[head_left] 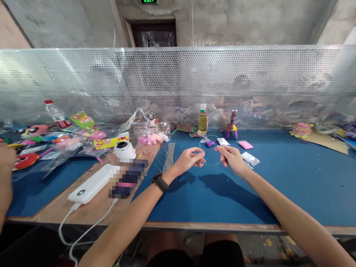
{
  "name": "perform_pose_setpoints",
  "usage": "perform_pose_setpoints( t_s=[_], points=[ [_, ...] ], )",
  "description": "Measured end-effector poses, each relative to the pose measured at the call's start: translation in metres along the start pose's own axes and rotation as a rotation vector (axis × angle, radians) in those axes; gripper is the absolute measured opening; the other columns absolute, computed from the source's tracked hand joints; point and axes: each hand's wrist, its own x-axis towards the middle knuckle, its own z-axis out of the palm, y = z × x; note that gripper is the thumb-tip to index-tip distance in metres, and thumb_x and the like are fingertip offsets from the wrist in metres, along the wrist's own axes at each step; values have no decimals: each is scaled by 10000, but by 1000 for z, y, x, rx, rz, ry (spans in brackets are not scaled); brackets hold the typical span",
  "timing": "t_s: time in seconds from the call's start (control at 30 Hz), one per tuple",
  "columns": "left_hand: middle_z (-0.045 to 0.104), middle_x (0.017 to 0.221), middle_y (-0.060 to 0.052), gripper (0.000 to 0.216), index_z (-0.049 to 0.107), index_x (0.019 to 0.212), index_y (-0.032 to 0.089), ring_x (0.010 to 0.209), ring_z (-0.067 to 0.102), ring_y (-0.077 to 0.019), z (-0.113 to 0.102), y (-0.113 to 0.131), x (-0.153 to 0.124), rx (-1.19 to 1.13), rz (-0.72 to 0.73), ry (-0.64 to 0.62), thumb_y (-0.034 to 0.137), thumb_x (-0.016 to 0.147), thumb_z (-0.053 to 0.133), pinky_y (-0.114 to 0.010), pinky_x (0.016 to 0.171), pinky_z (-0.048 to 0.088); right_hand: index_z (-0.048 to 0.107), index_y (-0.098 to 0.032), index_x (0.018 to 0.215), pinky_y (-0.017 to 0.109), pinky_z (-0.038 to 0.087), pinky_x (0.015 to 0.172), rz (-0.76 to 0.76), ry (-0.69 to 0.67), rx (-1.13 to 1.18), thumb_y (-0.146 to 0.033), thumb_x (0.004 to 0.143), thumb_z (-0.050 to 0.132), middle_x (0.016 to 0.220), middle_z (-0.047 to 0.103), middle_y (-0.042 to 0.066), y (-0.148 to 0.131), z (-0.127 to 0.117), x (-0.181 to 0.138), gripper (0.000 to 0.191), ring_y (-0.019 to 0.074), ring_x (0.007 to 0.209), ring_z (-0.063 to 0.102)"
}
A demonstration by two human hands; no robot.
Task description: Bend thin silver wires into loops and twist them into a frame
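Past our bare forearms (pixel 131 215), our left hand (pixel 190 158) pinched thin, pale, looped wire (pixel 200 141), which slackening could release; our right hand (pixel 230 156) showed an unclear grip.

Forearms (pixel 137 212) extended forward, converging; left hand (pixel 191 158) and right hand (pixel 229 156) raised, slightly apart, each in a pinch.

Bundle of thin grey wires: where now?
Head view, just left of centre: the bundle of thin grey wires lies on the blue tabletop, immediately left of the left hand.
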Motion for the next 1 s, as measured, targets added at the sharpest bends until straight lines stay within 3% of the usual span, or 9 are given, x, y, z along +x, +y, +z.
perform_pose_setpoints(
  t_s=[0.13, 0.27, 0.4, 0.57, 0.7, 0.83, 1.0],
  points=[
    [641, 803, -36, 470, 697, 994, 126, 718, 623, -132, -10, -4, 2, -208, -13, -129, 566, 836, 744, -326, 746, 595, 716, -158, 867, 203, 260, 335, 52, 16, 98, -660, 727, 795, 501, 524, -65, 0, -6, 4, 527, 49, 342, 391],
    [546, 791, -9, 379, 707, 923, 136, 731, 542, -111, -11, -6, 1, -321, 6, -194, 501, 842, 772, -305, 766, 581, 709, -155, 869, 195, 232, 335, 128, -41, 169, -623, 714, 826, 504, 502, -76, -1, -7, 5, 507, 36, 344, 360],
    [592, 890, -48, 339, 700, 887, 130, 846, 581, -137, -12, -5, 0, -367, -14, -244, 455, 847, 786, -309, 846, 550, 716, -152, 881, 192, 228, 339, 141, -74, 179, -602, 730, 826, 501, 490, -79, -3, -8, 4, 487, 33, 347, 357],
    [588, 845, -36, 320, 693, 864, 119, 739, 543, -101, -20, -8, 0, -412, -87, -329, 425, 860, 785, -279, 778, 521, 743, -148, 935, 191, 223, 334, 148, -114, 141, -599, 766, 802, 507, 504, -74, -1, -8, 3, 485, 33, 342, 356],
    [571, 822, -14, 333, 693, 859, 123, 694, 498, -78, -23, -9, 0, -426, -90, -288, 421, 810, 834, -253, 734, 500, 745, -146, 918, 196, 242, 333, 139, -146, 99, -612, 766, 792, 483, 497, -76, 1, -6, 3, 492, 38, 330, 354],
    [620, 845, -25, 363, 723, 854, 128, 737, 546, -98, -26, -8, 2, -266, -59, -198, 425, 725, 886, -252, 735, 485, 735, -151, 913, 198, 257, 326, 126, -151, 19, -635, 785, 755, 470, 516, -71, 2, -9, 4, 501, 47, 316, 369],
    [703, 776, -55, 290, 780, 879, 134, 699, 585, -153, -31, -9, 9, 269, 41, -42, 395, 759, 823, -281, 695, 459, 717, -163, 892, 195, 385, 354, 72, -174, -203, -642, 818, 714, 515, 615, -35, 5, -9, 3, 485, 86, 361, 512]
  ],
)
